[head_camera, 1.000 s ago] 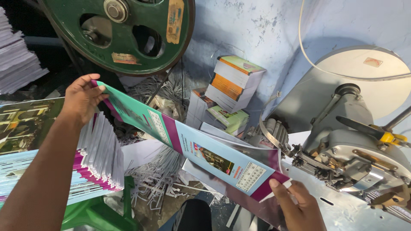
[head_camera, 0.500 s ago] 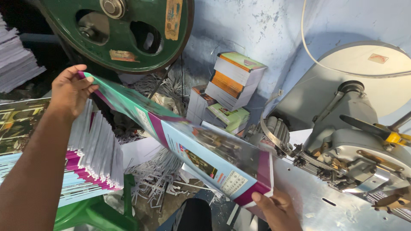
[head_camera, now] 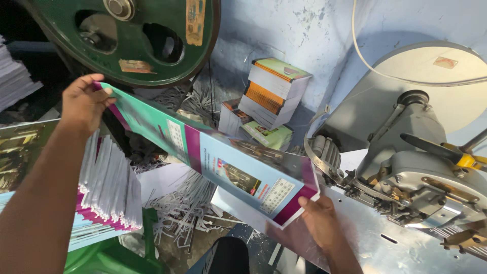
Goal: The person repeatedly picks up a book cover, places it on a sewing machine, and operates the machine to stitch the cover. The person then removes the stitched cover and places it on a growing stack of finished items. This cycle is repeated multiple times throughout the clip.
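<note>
Between the two hands: printed cover sheet (head_camera: 223, 162), teal, light blue and magenta, held in the air above the paper scraps (head_camera: 187, 208).
Long axis: runs from upper left to lower right, the left end higher (sheet tilted, printed face towards the camera).
Left hand (head_camera: 86, 104): closed on the sheet's upper left end, thumb over the edge.
Right hand (head_camera: 319, 220): fingers pinching the lower right corner at the magenta band, just above the metal bench (head_camera: 370, 243).
Left of the sheet: stack of folded booklets (head_camera: 109, 187), spines fanned.
Behind: green flywheel (head_camera: 137, 40); small cardboard boxes (head_camera: 274, 91) against the blue wall.
Right: grey stitching machine (head_camera: 421, 172), near the right hand.
</note>
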